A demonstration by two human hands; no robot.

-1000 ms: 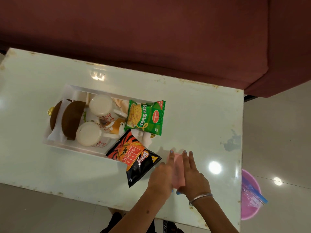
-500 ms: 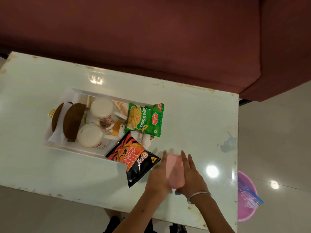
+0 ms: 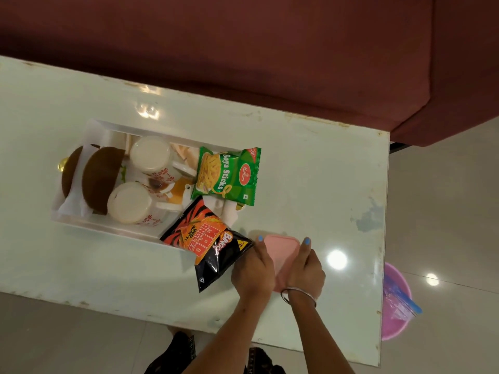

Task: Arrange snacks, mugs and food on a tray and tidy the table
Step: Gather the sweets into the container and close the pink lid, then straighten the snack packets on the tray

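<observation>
Since the earlier frame both hands have spread to the pink lid's (image 3: 280, 248) long sides near the table's (image 3: 310, 184) front edge; left hand (image 3: 253, 273) and right hand (image 3: 305, 268) grip it, beside the tray (image 3: 89, 224).

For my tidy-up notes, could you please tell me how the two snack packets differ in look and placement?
The green packet reads Soya Sticks and lies at the tray's far right end; the black-and-orange packet is longer, tilted, and hangs over the tray's near edge onto the table. Both look sealed, lying flat, printed side up.
</observation>
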